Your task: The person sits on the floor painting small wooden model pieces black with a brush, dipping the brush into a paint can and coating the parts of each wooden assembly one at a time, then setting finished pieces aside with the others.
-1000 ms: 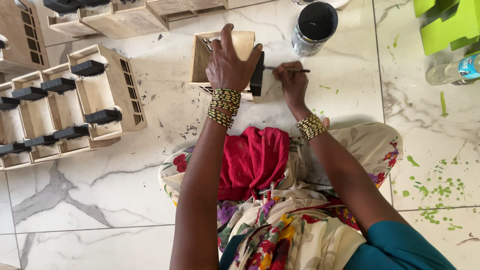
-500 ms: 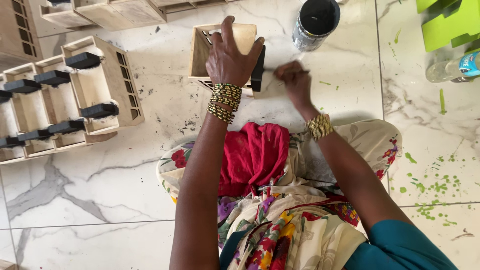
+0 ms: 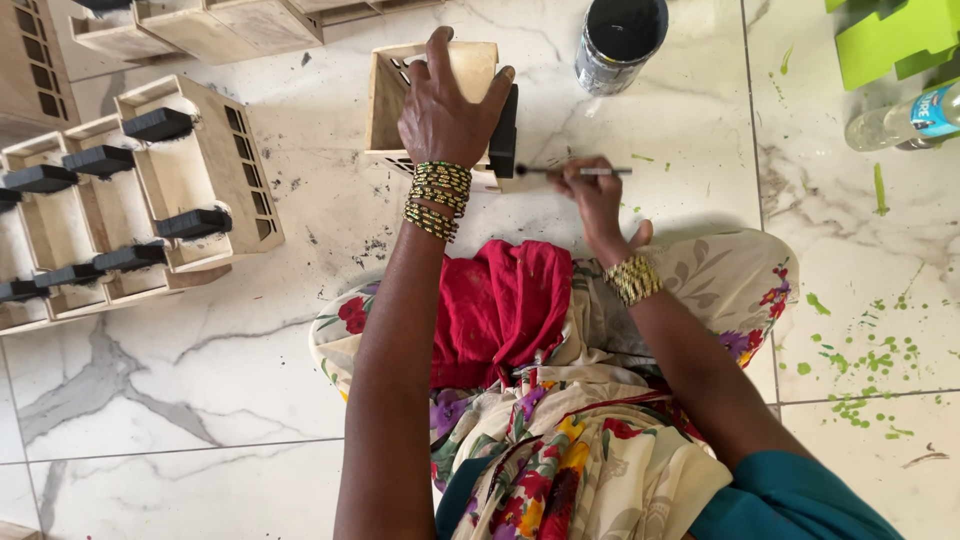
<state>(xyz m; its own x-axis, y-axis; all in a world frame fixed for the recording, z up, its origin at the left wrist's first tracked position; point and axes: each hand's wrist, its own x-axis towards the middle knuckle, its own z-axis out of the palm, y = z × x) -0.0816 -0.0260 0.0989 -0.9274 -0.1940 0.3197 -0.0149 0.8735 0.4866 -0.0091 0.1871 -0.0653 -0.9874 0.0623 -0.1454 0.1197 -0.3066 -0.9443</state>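
Note:
My left hand [image 3: 440, 105] presses down on a small open wooden box [image 3: 385, 95] standing on the marble floor, fingers spread over its top. The box's right side [image 3: 503, 130] is painted black. My right hand [image 3: 590, 190] grips a thin paintbrush [image 3: 600, 171] held level, its tip touching the lower edge of that black side. Both wrists wear beaded bangles. My lap, covered in red and flowered cloth, lies just below the box.
A can of black paint [image 3: 620, 40] stands at the top, right of the box. Several wooden boxes with black handles [image 3: 160, 190] lie at the left, more at the top left. A green object [image 3: 895, 40] and a plastic bottle [image 3: 915, 115] sit at the right, above green paint spatters.
My right hand has come back to the right and lower, now with the brush level against the black side. My left hand stays on the box.

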